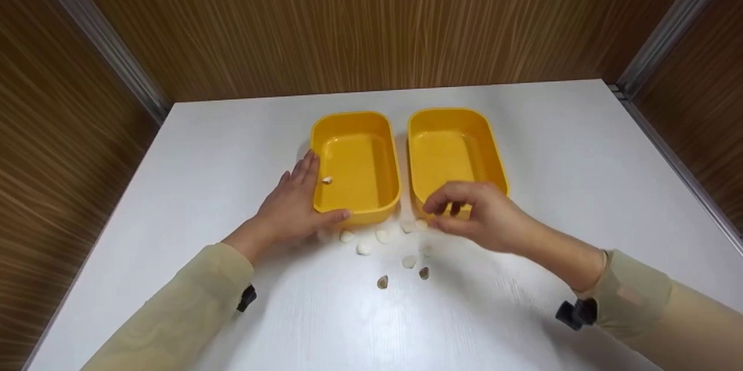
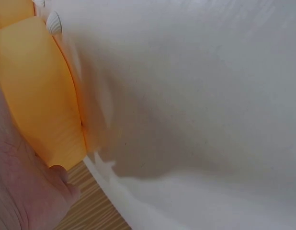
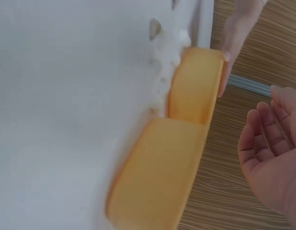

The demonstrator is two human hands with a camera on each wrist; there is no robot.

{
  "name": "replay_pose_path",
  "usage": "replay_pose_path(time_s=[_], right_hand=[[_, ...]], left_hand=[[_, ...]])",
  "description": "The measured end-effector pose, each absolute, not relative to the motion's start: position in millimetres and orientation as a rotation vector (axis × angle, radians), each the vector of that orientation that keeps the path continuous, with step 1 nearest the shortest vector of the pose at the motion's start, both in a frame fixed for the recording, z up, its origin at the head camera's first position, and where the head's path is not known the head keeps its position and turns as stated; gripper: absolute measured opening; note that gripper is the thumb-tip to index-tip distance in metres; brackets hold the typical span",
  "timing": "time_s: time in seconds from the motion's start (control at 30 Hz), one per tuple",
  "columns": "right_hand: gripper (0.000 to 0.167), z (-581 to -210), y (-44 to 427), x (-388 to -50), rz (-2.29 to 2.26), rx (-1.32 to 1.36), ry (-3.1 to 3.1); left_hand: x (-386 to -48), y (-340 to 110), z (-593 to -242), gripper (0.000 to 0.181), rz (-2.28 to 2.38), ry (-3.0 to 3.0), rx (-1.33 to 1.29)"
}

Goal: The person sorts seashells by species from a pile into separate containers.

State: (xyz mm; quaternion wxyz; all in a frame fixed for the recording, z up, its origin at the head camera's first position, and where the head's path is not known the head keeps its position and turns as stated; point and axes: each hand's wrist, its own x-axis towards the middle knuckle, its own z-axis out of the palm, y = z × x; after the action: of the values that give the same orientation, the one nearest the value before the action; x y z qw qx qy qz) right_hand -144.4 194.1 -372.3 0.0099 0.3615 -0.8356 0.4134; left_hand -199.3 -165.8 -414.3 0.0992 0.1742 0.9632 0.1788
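Two yellow trays stand side by side. My left hand [image 1: 293, 202] rests on the left tray [image 1: 367, 217], its straight fingers along the left side and its thumb at the front rim. One small shell [image 1: 327, 180] lies inside that tray. My right hand [image 1: 482, 214] hovers over the front edge of the right tray [image 1: 496, 156]; its fingers are loosely bent with nothing visible between them, as the right wrist view of the hand [image 3: 275, 148] also shows. Several pale shells [image 1: 363, 249] lie on the table before the trays, some near the right fingertips.
Two brownish shells, one on the left [image 1: 382, 282] and one on the right [image 1: 424, 273], lie closer to me on the white table [image 1: 325, 324]. Wood-grain panels [image 1: 371, 22] rise behind the table and at both sides. A ribbed pale shell [image 2: 54, 23] sits against the tray's front.
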Motion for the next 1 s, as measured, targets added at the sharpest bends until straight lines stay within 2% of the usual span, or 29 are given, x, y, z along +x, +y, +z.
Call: replay_pose_path(time_s=[0.3, 0.73, 1.0], right_hand=[[0.014, -406, 208, -123, 1.429, 1.120, -2.726], [0.018, -440, 206, -117, 1.629, 1.166, -2.862], [0.020, -447, 201, -118, 1.557, 1.182, -2.882]], left_hand=[[-198, -166, -412, 0.134, 0.517, 2.857, 0.515], [-197, -166, -414, 0.134, 0.535, 2.861, 0.533], [-197, -166, -413, 0.132, 0.538, 2.860, 0.541]])
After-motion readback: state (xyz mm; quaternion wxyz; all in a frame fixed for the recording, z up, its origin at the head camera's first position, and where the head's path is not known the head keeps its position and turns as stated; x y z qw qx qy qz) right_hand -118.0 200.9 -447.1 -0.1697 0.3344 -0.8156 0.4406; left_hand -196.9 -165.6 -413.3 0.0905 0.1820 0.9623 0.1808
